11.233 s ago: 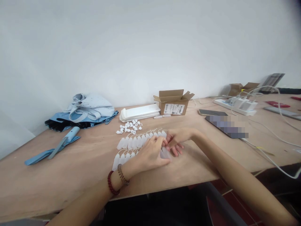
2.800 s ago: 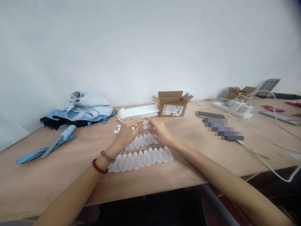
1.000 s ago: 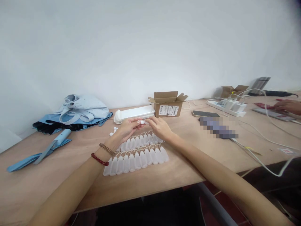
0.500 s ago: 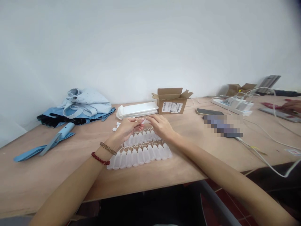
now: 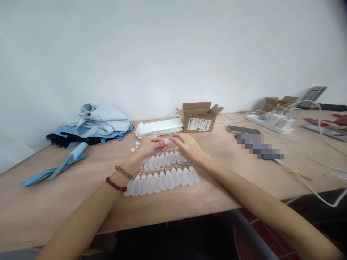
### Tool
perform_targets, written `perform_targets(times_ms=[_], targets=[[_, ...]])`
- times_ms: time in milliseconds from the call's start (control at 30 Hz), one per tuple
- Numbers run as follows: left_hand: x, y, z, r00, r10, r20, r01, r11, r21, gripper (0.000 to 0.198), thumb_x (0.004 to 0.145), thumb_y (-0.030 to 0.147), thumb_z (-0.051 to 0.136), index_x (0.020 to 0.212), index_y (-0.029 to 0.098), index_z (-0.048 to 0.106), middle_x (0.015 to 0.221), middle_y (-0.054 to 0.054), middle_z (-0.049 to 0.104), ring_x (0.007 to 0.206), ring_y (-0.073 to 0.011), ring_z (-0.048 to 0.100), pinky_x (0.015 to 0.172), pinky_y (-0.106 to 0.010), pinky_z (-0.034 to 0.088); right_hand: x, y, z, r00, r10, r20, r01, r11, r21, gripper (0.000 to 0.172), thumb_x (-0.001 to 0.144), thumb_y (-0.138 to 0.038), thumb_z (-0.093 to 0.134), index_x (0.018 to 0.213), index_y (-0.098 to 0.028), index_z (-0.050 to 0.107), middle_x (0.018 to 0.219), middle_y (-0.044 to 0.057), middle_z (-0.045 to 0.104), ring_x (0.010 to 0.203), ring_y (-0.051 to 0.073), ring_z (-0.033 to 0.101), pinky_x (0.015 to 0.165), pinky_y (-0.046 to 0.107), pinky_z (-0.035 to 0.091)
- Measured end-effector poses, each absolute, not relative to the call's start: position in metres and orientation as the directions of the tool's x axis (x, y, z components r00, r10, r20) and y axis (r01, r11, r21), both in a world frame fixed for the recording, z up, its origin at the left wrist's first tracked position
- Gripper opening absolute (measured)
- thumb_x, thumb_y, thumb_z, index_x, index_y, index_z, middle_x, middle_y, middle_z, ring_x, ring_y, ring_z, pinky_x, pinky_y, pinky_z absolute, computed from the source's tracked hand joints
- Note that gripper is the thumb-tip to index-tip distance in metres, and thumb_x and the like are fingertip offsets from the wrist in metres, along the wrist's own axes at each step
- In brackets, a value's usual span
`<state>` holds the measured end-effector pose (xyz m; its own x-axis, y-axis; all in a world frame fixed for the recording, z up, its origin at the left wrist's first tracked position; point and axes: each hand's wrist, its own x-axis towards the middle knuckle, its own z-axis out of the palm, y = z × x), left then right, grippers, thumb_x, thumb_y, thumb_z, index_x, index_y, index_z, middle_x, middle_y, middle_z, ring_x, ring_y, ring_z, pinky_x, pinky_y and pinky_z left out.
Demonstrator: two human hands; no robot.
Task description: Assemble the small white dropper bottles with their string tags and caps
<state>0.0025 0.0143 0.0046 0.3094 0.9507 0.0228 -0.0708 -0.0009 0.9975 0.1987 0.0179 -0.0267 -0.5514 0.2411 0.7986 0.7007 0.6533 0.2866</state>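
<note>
Handling a white piece (image 5: 166, 141), hands (image 5: 187, 147) sit farther back than before.

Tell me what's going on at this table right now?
A person is working with bare hands: the left hand pinches a small white item, and the right hand has its fingertips right by it; whether they grip it too is unclear. Below lie frosted pieces with cords in two rows, a front row and a partly hidden back row. An open cardboard box stands behind.
</note>
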Motion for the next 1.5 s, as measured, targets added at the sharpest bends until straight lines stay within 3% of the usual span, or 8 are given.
perform_targets(times_ms=[400,600,767,900,1133,1267,1400,1500], targets=[[0.012,0.004,0.009,0.255,0.963,0.09,-0.083,-0.071,0.994,0.025,0.068,0.033,0.076,0.072,0.01,0.069,0.067,-0.004,0.064,0.058,-0.0093,0.056,0.059,-0.022,0.047,0.194,0.011,-0.021,-0.483,0.187,0.855,0.752,0.589,0.296,0.033,0.085,-0.001,0.039,0.1,-0.018,0.063,0.098,0.008,0.064,0.081,0.015,0.058,0.069,0.025,0.045],[0.014,0.002,0.014,0.269,0.962,-0.044,-0.22,0.106,0.97,0.016,0.073,0.023,0.074,0.074,0.007,0.068,0.066,-0.006,0.065,0.061,-0.0089,0.058,0.058,-0.019,0.047,0.194,0.01,-0.023,-0.459,0.112,0.882,0.752,0.578,0.318,0.032,0.085,-0.001,0.04,0.096,-0.02,0.063,0.098,0.006,0.065,0.08,0.013,0.059,0.068,0.023,0.045],[0.012,0.0,0.014,0.351,0.926,-0.141,-0.084,0.181,0.98,0.03,0.078,0.037,0.069,0.07,0.007,0.067,0.065,-0.007,0.064,0.052,-0.0075,0.054,0.049,-0.019,0.045,0.195,0.01,-0.026,-0.442,0.126,0.888,0.742,0.608,0.283,0.031,0.087,-0.003,0.041,0.097,-0.021,0.063,0.099,0.006,0.066,0.083,0.013,0.06,0.07,0.023,0.045],[0.011,0.003,0.01,0.335,0.941,-0.047,0.022,0.042,0.999,0.039,0.073,0.048,0.07,0.067,0.009,0.065,0.058,-0.004,0.06,0.048,-0.0084,0.053,0.045,-0.02,0.043,0.195,0.012,-0.027,-0.41,0.161,0.898,0.724,0.656,0.213,0.029,0.086,-0.003,0.042,0.099,-0.02,0.063,0.099,0.006,0.067,0.083,0.013,0.061,0.068,0.022,0.045],[0.014,-0.001,0.008,0.249,0.927,0.28,0.151,-0.323,0.934,0.03,0.064,0.039,0.078,0.075,0.013,0.068,0.063,-0.001,0.065,0.055,-0.0112,0.058,0.056,-0.023,0.049,0.196,0.013,-0.026,-0.352,0.329,0.877,0.666,0.746,-0.013,0.022,0.09,-0.01,0.046,0.098,-0.019,0.063,0.098,0.006,0.068,0.086,0.013,0.064,0.071,0.021,0.047],[0.015,0.001,0.009,0.238,0.948,0.212,0.14,-0.25,0.958,0.036,0.071,0.047,0.07,0.075,0.011,0.07,0.071,-0.007,0.07,0.063,-0.0149,0.064,0.064,-0.026,0.053,0.196,0.013,-0.028,-0.276,0.338,0.9,0.703,0.71,-0.051,0.019,0.091,-0.015,0.047,0.097,-0.019,0.064,0.101,0.007,0.068,0.087,0.014,0.064,0.074,0.022,0.049],[0.014,0.003,0.008,0.287,0.956,0.053,0.139,-0.097,0.986,0.044,0.075,0.053,0.065,0.071,0.009,0.068,0.069,-0.011,0.068,0.056,-0.0164,0.063,0.055,-0.027,0.052,0.195,0.013,-0.029,-0.263,0.329,0.907,0.708,0.705,-0.05,0.021,0.091,-0.013,0.046,0.096,-0.02,0.065,0.101,0.007,0.067,0.088,0.014,0.064,0.075,0.023,0.05],[0.012,0.001,0.009,0.328,0.93,0.166,0.187,-0.236,0.954,0.034,0.075,0.046,0.067,0.072,0.012,0.067,0.065,-0.006,0.066,0.057,-0.0143,0.061,0.056,-0.025,0.05,0.197,0.014,-0.029,-0.289,0.333,0.898,0.695,0.718,-0.043,0.019,0.091,-0.015,0.047,0.097,-0.019,0.065,0.101,0.007,0.067,0.088,0.014,0.065,0.075,0.023,0.05]])
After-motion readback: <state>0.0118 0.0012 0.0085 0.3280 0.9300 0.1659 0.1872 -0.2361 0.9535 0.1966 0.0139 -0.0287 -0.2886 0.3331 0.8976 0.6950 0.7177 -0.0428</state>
